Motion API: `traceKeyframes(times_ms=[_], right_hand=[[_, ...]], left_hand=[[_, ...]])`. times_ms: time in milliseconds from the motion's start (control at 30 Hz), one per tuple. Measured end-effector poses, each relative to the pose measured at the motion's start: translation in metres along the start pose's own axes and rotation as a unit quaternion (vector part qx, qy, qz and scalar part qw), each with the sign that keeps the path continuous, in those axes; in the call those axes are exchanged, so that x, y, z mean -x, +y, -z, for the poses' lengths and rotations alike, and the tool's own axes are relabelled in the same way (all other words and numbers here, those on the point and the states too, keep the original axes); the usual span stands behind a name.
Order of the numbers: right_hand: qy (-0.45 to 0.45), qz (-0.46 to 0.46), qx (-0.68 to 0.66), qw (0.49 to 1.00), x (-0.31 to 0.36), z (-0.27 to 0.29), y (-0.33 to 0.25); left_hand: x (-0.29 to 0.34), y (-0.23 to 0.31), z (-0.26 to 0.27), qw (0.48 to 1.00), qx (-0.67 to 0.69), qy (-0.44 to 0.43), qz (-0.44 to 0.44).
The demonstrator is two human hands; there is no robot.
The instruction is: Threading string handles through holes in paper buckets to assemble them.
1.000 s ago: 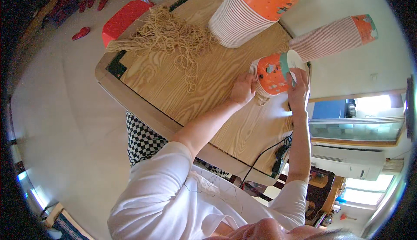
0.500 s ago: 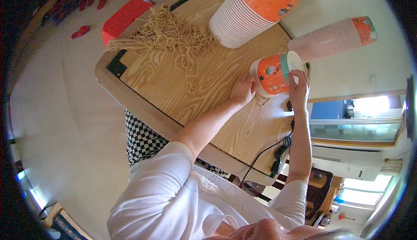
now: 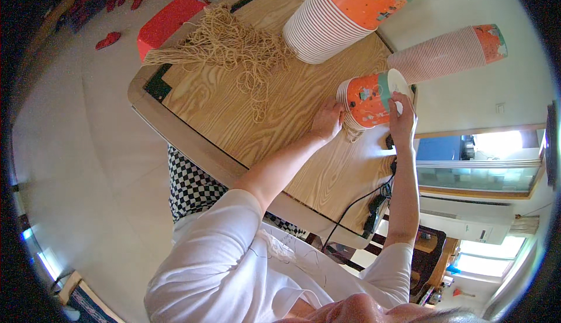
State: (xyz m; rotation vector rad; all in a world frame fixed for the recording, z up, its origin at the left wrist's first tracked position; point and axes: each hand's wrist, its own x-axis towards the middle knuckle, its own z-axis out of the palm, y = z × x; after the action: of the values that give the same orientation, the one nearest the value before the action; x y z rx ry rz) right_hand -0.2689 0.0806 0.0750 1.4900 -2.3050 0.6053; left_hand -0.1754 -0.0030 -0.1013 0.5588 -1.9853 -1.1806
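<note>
A short stack of orange paper cups (image 3: 369,101) with a green band and white rims lies on its side near the table's right end. My left hand (image 3: 328,120) is closed at the rim end of this stack, its fingertips against the white rims. At the pale base end, my right hand (image 3: 402,118) grips the edge with thumb and fingers. A little tan string (image 3: 352,132) shows below the stack. Farther off, a large stack of the same cups (image 3: 345,16) leans across the table, with a loose tangle of tan string (image 3: 234,51) to its left.
The wood-grain table (image 3: 234,139) has a raised pale border. Another long cup stack (image 3: 447,53) lies at the far right by the wall. Black cables (image 3: 374,203) run over the right front edge. A red stool (image 3: 169,25) stands beyond the table's left side.
Almost nothing differs. Both hands stay on the short cup stack, and the view has shifted very slightly.
</note>
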Motion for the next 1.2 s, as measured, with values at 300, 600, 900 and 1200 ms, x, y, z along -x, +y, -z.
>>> traceKeyframes(times_ms=[300,600,900,1200], right_hand=[[-0.014,-0.013,-0.014,1.0,-0.002,0.001,-0.003],[0.016,0.048,0.039,0.998,0.0,-0.006,-0.011],[0.021,-0.001,0.047,0.999,0.006,-0.012,-0.01],[0.039,0.01,0.03,0.999,-0.002,-0.017,0.005]], left_hand=[[0.001,-0.002,-0.004,1.0,0.019,0.014,0.015],[0.001,0.002,0.005,0.992,0.082,0.097,-0.003],[0.0,0.024,0.026,0.997,0.034,0.056,-0.05],[0.011,0.011,-0.008,0.998,-0.011,-0.002,-0.061]])
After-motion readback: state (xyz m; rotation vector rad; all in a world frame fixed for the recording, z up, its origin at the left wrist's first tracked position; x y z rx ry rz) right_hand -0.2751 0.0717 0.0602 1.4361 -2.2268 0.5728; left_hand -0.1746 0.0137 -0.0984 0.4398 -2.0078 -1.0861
